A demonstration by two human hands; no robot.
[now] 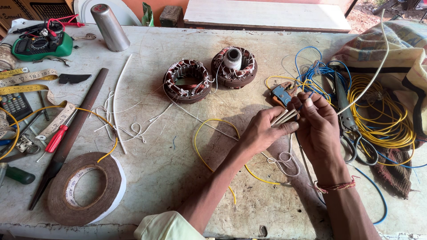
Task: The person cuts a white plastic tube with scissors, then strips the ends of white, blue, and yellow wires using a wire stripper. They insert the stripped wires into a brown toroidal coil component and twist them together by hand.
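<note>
Sleeves [284,117], thin and white, are pinched in a small bundle by the closed left hand [262,133] above the table [178,178]; the right hand [316,122] is closed on their tips. Sorting appears under way; separating one sleeve calls for a fine fingertip grip.

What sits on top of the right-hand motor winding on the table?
A white thread spool stands in the middle of the right winding. The spool covers the winding's centre hole, so nothing inside it shows.
</note>
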